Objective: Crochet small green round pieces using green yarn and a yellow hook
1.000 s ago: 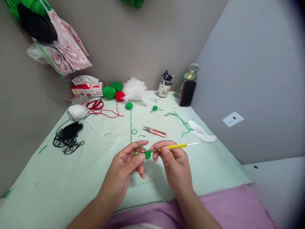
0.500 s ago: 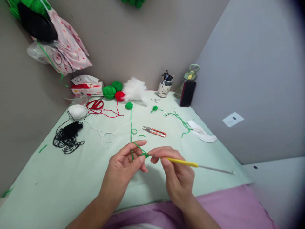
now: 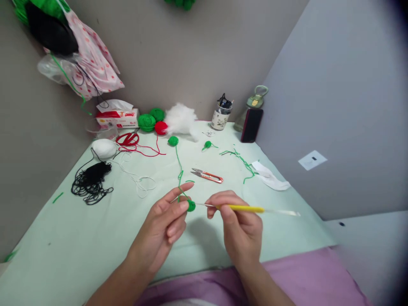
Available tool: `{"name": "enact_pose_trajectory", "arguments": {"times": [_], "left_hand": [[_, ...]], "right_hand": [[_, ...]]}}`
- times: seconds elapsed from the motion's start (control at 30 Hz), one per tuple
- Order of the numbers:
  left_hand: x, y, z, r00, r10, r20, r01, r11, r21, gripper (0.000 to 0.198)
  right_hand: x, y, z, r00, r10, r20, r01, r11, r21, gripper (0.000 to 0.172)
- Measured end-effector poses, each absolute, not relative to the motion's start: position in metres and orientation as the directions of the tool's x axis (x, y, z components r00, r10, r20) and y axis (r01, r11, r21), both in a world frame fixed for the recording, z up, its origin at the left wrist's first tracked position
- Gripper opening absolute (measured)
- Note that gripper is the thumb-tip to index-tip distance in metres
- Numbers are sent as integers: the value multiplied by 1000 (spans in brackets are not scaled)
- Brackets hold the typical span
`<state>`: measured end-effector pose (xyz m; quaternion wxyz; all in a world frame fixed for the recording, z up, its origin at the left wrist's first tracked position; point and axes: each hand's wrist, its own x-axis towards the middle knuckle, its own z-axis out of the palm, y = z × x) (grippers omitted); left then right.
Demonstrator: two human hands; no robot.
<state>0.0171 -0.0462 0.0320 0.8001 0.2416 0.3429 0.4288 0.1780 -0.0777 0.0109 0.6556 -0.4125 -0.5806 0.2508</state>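
**Hook levels out, green piece shifts to the left fingertips**

Since half a second ago the yellow-handled crochet hook (image 3: 242, 208) has swung up to lie nearly level, and its tip now sits at the small green crochet piece (image 3: 191, 205) rather than under the left thumb.

Nearest, the right hand (image 3: 240, 229) has thumb and forefinger closed on the yellow grip, the clear end poking out beyond the knuckles. Just past the hook's metal tip, the left hand (image 3: 164, 225) pinches the green piece between thumb and fingertip; the other fingers are loosely spread.

That piece looks light, soft and squashy (best pinched at its rim). The green yarn (image 3: 179, 170) runs away from the left fingertips to a small green ball (image 3: 173, 141), limp and easily snagged.

Farther beyond the fingers lie orange thread snips (image 3: 207, 175), on the pale green table (image 3: 79, 238).
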Motion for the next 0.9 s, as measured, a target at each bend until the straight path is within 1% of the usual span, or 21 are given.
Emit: {"name": "enact_pose_trajectory", "arguments": {"times": [0.07,0.1,0.17,0.23,0.27,0.33,0.37,0.4,0.43,0.47,0.53,0.57,0.6,0.63,0.77,0.9], "left_hand": [[18,-48,31,375,875,-305,-486,466,739,41],[19,-49,29,361,888,-285,-464,436,771,41],[22,-53,26,314,914,-255,-423,375,825,40],[25,-56,23,264,933,-243,-412,337,847,44],[27,-56,22,253,934,-250,-423,340,840,47],[28,-56,21,300,906,-300,-461,413,786,50],[28,-55,21,355,874,-332,-477,475,740,49],[27,-53,22,409,839,-359,-490,534,689,47],[25,-51,23,453,808,-378,-502,581,641,43],[24,-49,23,480,787,-387,-513,610,604,40],[20,-45,25,454,805,-382,-555,590,586,34],[19,-44,25,432,823,-370,-565,566,600,32],[18,-45,25,416,838,-355,-561,543,625,31],[18,-45,24,407,849,-338,-543,522,657,31],[20,-51,19,381,880,-282,-451,444,775,33],[22,-53,17,370,890,-265,-424,416,804,38]], "right_hand": [[176,-74,14,197,843,500,48,501,-864,20],[174,-73,15,179,847,501,43,502,-864,19],[172,-73,14,165,833,527,88,520,-849,18],[171,-75,9,161,800,578,206,546,-812,22],[171,-77,7,143,775,615,303,557,-773,25],[173,-80,1,52,704,708,498,596,-630,32],[174,-81,0,4,674,738,552,614,-564,36],[176,-82,-1,-23,645,764,566,638,-522,37],[178,-81,-1,5,664,748,533,631,-564,37],[180,-81,-1,69,696,715,461,614,-641,33],[182,-78,2,220,789,574,241,526,-816,25],[182,-76,3,249,826,506,122,492,-862,22],[182,-74,4,251,855,455,32,462,-886,20],[182,-72,4,232,874,427,-23,444,-896,19],[179,-70,3,177,904,388,-72,405,-911,16],[180,-71,3,161,932,326,-144,349,-926,16]]}}
